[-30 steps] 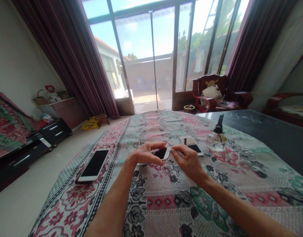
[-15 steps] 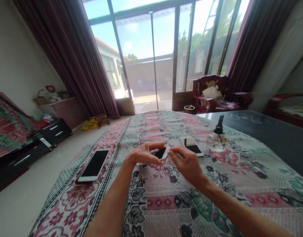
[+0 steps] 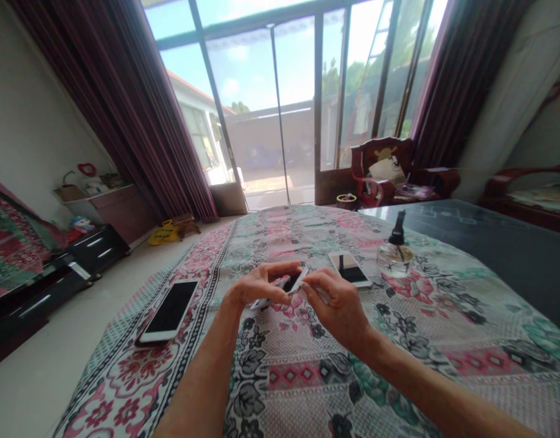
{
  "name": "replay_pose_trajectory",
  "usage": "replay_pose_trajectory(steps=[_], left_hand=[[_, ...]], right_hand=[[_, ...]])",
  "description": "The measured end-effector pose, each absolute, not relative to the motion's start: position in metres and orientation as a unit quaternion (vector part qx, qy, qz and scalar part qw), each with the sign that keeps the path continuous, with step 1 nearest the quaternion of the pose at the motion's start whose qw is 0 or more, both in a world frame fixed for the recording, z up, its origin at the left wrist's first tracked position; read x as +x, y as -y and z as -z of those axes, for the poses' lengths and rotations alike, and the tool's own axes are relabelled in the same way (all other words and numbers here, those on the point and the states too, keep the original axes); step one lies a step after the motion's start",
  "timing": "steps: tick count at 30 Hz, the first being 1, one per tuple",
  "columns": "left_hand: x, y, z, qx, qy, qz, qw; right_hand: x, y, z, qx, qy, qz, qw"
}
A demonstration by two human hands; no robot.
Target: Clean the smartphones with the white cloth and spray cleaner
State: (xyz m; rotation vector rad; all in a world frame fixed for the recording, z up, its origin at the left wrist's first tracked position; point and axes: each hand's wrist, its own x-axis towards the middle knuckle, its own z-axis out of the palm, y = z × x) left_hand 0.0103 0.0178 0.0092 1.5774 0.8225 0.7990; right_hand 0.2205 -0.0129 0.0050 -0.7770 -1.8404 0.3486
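My left hand (image 3: 262, 285) is curled round a small white phone (image 3: 291, 282) with a dark screen, held just above the flowered cloth (image 3: 307, 371). My right hand (image 3: 335, 304) pinches the phone's right end with thumb and fingertips; most of the phone is covered by both hands. A larger white phone (image 3: 169, 310) lies face up on the cloth to the left. Another white phone (image 3: 350, 268) lies flat just beyond my right hand.
A small glass bottle with a black pump top (image 3: 395, 250) stands on the cloth at the right. Bare dark tabletop (image 3: 512, 249) shows beyond the cloth's right edge. A red wooden chair (image 3: 389, 170) stands by the glass doors; a low dark cabinet (image 3: 79, 255) is at the left.
My right hand has slid left along the phone, closing toward my left hand and covering more of the screen. The view has shifted slightly.
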Motion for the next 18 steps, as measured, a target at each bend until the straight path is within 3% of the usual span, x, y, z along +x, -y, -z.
replay_pose_trajectory(steps=[10, 18], left_hand=[[0.006, -0.014, -0.014, 0.621, -0.272, -0.329, 0.657], [0.001, -0.015, -0.013, 0.619, -0.289, -0.332, 0.651]], right_hand=[[0.234, -0.010, 0.002, -0.412, 0.741, -0.170, 0.502], [0.233, -0.016, 0.019, -0.400, 0.773, -0.183, 0.458]])
